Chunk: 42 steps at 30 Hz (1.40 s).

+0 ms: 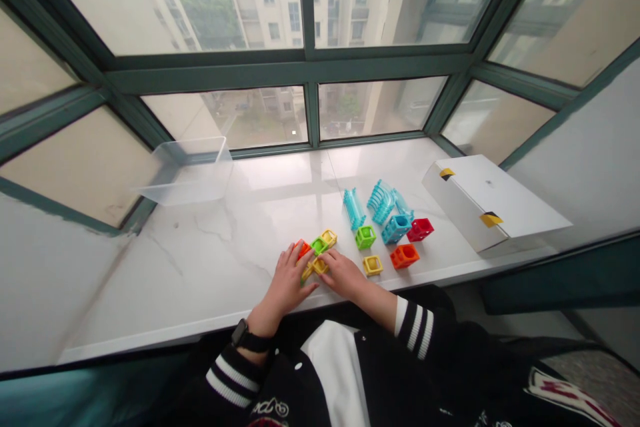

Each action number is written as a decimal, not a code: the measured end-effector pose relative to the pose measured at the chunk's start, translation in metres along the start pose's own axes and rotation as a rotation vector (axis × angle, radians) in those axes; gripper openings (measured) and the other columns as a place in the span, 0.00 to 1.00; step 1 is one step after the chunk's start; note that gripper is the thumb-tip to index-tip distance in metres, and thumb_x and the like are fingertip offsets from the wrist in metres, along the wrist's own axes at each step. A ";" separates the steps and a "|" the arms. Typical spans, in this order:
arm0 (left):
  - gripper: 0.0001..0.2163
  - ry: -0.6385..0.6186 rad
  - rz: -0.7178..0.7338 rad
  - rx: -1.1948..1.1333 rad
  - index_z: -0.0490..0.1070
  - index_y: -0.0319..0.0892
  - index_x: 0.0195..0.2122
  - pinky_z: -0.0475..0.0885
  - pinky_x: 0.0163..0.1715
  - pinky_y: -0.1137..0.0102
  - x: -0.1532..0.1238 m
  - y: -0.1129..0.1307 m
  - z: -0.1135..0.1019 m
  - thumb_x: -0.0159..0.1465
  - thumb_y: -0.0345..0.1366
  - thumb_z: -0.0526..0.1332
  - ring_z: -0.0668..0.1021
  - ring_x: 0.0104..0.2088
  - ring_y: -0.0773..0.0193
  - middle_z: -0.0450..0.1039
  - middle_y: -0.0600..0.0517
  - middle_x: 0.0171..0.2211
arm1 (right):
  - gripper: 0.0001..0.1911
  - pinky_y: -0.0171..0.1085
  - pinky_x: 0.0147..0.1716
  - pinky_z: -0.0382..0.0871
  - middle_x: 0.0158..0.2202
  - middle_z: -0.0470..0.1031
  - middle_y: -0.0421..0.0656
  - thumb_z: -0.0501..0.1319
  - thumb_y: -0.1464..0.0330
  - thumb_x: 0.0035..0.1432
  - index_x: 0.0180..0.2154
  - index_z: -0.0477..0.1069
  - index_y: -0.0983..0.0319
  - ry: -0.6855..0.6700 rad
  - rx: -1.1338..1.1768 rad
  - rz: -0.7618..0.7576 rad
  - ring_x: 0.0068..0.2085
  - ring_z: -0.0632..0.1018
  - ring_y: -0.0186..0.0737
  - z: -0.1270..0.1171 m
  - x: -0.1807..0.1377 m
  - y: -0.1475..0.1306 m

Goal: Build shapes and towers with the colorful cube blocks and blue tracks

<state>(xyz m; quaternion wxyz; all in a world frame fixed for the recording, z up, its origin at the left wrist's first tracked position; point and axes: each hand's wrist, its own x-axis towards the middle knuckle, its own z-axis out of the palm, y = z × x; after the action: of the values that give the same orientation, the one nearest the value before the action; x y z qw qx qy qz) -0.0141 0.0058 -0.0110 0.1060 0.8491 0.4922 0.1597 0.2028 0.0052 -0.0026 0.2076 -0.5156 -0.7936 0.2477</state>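
Note:
Near the front edge of the sill, a small group of plastic building blocks lies between my two hands. It includes an orange-red block (302,249), a green block (319,245) and yellow blocks, one yellow block (329,237) at the far end. My left hand (289,279) grips the group from the left, its fingers over the orange-red block and its thumb low at the near side. From the right, my right hand (344,273) closes its fingertips on a near yellow block (320,265). The fingers partly hide how the blocks join.
To the right stand a loose green block (365,237), a yellow block (373,265), an orange block (404,256), a red block (420,229) and blue pieces (396,229). A white box (500,197) is farther right. A clear plastic bin (193,177) sits back left, by the windows.

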 end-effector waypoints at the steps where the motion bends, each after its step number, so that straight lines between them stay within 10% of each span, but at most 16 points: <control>1: 0.38 -0.031 0.009 0.050 0.59 0.52 0.73 0.56 0.71 0.39 0.005 0.003 0.003 0.62 0.43 0.70 0.55 0.75 0.37 0.49 0.41 0.77 | 0.21 0.47 0.53 0.76 0.53 0.76 0.50 0.66 0.71 0.62 0.56 0.72 0.59 -0.001 0.007 -0.001 0.51 0.80 0.50 0.000 0.000 0.000; 12: 0.30 -0.060 0.034 0.232 0.59 0.54 0.73 0.55 0.72 0.41 0.008 -0.008 0.016 0.70 0.31 0.57 0.57 0.75 0.44 0.53 0.48 0.76 | 0.33 0.49 0.58 0.74 0.58 0.78 0.52 0.65 0.74 0.56 0.63 0.66 0.59 -0.028 0.131 0.006 0.56 0.80 0.52 0.000 -0.005 0.010; 21: 0.18 -0.015 0.054 0.088 0.73 0.50 0.57 0.58 0.71 0.42 0.007 -0.017 0.009 0.67 0.30 0.61 0.60 0.75 0.47 0.59 0.48 0.74 | 0.23 0.44 0.51 0.78 0.54 0.79 0.47 0.63 0.72 0.59 0.57 0.70 0.57 0.101 0.621 0.076 0.49 0.82 0.44 -0.028 -0.013 0.021; 42: 0.17 0.137 -0.049 0.042 0.73 0.43 0.47 0.67 0.66 0.43 0.012 -0.006 0.003 0.66 0.49 0.66 0.69 0.67 0.40 0.67 0.36 0.67 | 0.21 0.46 0.50 0.78 0.54 0.76 0.48 0.66 0.62 0.60 0.55 0.71 0.57 0.170 0.959 0.184 0.48 0.81 0.44 -0.026 -0.019 0.017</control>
<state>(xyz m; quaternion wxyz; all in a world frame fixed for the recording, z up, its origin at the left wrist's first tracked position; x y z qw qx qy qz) -0.0129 0.0190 -0.0137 0.0583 0.8258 0.5223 0.2043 0.2375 -0.0014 0.0065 0.4626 -0.4485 -0.5216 0.5592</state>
